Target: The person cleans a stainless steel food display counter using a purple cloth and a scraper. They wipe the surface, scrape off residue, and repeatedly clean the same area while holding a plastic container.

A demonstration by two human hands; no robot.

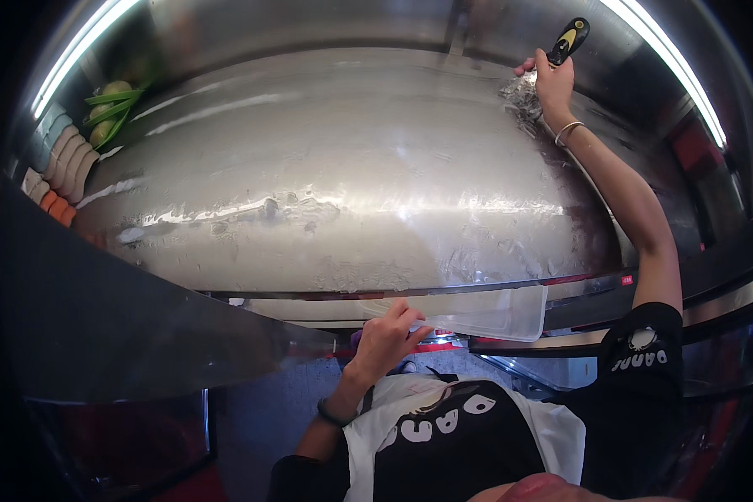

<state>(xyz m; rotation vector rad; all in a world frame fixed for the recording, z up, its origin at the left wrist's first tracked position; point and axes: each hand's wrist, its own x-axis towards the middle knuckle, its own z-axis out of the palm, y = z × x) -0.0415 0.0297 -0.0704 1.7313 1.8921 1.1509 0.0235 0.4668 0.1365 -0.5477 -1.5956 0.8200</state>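
Note:
My right hand (554,84) is closed around a tool with a black-and-yellow handle (571,38), at the far right of a wide steel surface (376,159). Beneath that hand, a silvery, crumpled mass (523,96) like steel wool touches the metal; whether it is joined to the handle I cannot tell. Close to my body, my left hand (386,339) pinches the left end of a clear plastic container (498,314). The container sits along the front edge of the steel, below its level. Water streaks and wet patches lie across the surface.
On the far left stand stacked pale and orange dishes (71,167), with round yellowish-green produce (105,113) and long green pods or leaves beside them. Steel walls rise at the back. A dark panel (134,326) borders the near left side.

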